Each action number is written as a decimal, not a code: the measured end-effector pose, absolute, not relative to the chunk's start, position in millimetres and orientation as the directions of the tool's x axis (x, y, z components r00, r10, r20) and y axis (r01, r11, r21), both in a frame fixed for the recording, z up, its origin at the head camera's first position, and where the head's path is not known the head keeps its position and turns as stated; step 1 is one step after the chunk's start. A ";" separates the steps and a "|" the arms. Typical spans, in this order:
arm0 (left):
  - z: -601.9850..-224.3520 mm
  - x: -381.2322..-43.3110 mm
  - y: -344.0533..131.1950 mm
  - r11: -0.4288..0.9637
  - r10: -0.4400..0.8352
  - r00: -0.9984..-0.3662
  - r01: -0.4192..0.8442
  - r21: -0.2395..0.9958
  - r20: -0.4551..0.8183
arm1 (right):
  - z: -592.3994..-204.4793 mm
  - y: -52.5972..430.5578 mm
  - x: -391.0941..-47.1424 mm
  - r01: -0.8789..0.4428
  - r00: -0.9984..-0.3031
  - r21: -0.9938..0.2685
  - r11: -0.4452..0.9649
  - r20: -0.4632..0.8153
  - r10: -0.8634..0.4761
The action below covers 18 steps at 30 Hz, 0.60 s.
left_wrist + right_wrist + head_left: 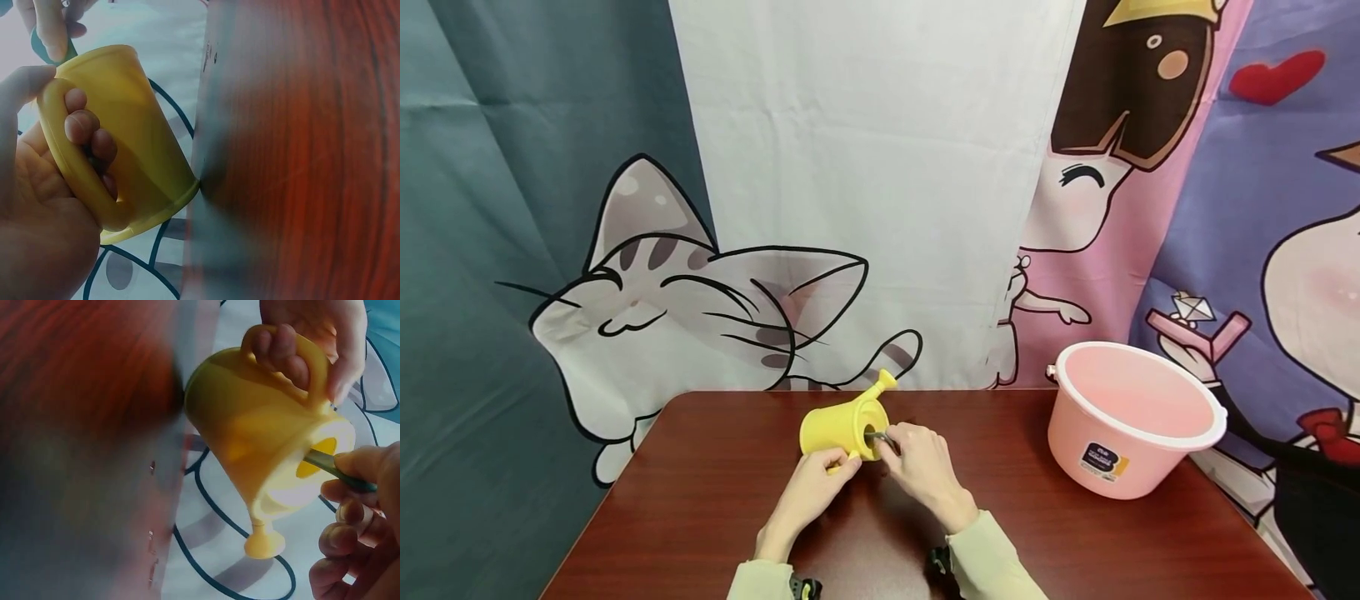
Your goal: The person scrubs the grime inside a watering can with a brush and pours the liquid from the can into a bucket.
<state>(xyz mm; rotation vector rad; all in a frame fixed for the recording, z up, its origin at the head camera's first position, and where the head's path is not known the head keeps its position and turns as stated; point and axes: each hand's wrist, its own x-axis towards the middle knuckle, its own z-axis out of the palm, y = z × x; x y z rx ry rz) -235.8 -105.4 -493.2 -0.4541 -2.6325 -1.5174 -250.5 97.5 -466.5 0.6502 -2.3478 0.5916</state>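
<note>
A yellow plastic watering can (829,429) tilts near twelve o'clock of the brown wooden table (700,508) — the left hand (815,487) grips its handle (70,164), the right hand (925,468) pinches a slim dark-green implement (323,461) entering its opening (326,447). A round pink plastic bucket (1071,437) stands at three o'clock.

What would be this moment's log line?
left grip: holds yellow watering can by handle | right grip: pinches slim object at can's opening

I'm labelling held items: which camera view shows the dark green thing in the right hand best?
The right wrist view: the right hand pinches the dark green thing, seen close up entering the yellow watering can. The head view shows only a small dark sliver; the left wrist view shows one part, partly covered by that hand.
</note>
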 end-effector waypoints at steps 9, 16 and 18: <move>-492.1 -237.3 -106.5 0.462 0.218 -0.952 0.296 0.836 0.217 | -443.3 102.9 -243.3 -0.615 -0.652 -0.252 0.747 0.696 -0.302; -494.3 -237.0 -106.3 0.460 0.221 -0.954 0.284 0.841 0.202 | -437.3 104.6 -239.6 -0.627 -0.637 -0.245 0.740 0.707 -0.306; -495.1 -236.8 -106.3 0.460 0.221 -0.955 0.281 0.843 0.198 | -437.8 104.6 -239.2 -0.631 -0.636 -0.248 0.736 0.708 -0.307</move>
